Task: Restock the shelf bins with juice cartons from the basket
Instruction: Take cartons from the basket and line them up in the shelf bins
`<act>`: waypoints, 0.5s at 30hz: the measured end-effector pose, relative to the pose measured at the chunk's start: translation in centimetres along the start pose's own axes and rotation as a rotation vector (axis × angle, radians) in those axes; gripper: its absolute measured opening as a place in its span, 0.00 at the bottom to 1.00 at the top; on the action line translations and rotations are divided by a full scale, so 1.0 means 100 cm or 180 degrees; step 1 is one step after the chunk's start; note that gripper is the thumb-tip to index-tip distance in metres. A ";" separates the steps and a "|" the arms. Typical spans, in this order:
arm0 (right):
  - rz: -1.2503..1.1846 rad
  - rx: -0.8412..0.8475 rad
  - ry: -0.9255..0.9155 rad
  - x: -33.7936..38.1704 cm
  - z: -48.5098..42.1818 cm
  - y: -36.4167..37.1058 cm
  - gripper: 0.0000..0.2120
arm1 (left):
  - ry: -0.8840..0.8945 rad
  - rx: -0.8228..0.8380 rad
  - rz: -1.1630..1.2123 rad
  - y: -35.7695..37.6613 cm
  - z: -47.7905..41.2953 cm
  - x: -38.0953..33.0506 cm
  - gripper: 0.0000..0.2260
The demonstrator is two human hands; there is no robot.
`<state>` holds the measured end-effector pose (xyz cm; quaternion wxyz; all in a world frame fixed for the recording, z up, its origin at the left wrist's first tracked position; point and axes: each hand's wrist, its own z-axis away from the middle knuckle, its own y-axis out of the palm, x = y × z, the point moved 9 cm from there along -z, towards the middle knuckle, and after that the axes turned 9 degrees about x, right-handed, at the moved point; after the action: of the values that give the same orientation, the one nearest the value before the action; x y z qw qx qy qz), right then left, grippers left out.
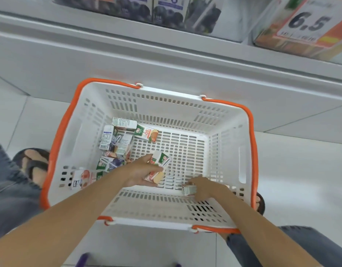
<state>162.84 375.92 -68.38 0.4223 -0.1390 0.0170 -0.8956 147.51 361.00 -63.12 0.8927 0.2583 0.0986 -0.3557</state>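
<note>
So this is the picking-up step, both hands are down in the basket (pixel 185 105) grabbing stock, nothing going onto the shelf yet. The left hand (pixel 141 170) has its fingers and thumb wrapped round an orange carton (pixel 159 164), holding it tilted just above the basket floor around the middle. The right hand (pixel 203 186) is at the near right corner, fingers curled over a small carton (pixel 188 189) that sits on the floor against the near wall. It looks like a grip, though the hand hides most of the carton. The rest of the stock is a pile of cartons (pixel 116 145) along the left side, well apart from both hands, plus one loose orange one (pixel 147 132) at the far side. My guess is the next move is to lift both hands clear of the basket walls and carry the cartons up to the shelf bins (pixel 301 41) at the far top, matching flavour to bin: orange goes far right by the price tag (pixel 309 22), and the dark ones (pixel 166 12) sit further left.
</note>
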 end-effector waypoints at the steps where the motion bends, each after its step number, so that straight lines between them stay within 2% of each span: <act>1: 0.0175 -0.0130 0.0080 -0.003 -0.001 0.001 0.38 | 0.0014 -0.0013 -0.0009 -0.001 0.001 0.000 0.43; 4: 0.0429 -0.0568 0.0092 -0.004 0.002 -0.011 0.29 | 0.0052 -0.0070 -0.0035 -0.003 0.002 0.000 0.44; 6: -0.0082 -0.0925 -0.0138 0.005 0.016 -0.029 0.21 | 0.0101 -0.0107 -0.0063 -0.004 0.004 -0.002 0.45; 8: -0.0926 -0.1193 -0.0482 0.018 0.037 -0.053 0.18 | 0.0203 -0.0163 -0.0187 -0.006 0.009 -0.010 0.49; 9: -0.1242 -0.1201 -0.0708 0.028 0.048 -0.066 0.16 | 0.0258 -0.0193 -0.0283 -0.007 0.012 -0.015 0.51; 11: -0.1361 -0.1107 -0.1159 0.054 0.074 -0.093 0.12 | 0.0386 -0.0256 -0.0489 -0.007 0.020 -0.031 0.53; 13: -0.1272 -0.0984 -0.1499 0.085 0.105 -0.115 0.13 | 0.0512 -0.0217 -0.0611 -0.002 0.031 -0.050 0.54; 15: -0.1480 -0.1163 -0.1813 0.109 0.139 -0.138 0.16 | 0.0629 -0.0020 -0.0774 0.013 0.046 -0.071 0.56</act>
<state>149.61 377.70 -50.40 0.1648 -0.4542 0.0263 -0.8751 143.22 363.52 -56.12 0.8299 0.2754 0.2177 -0.4337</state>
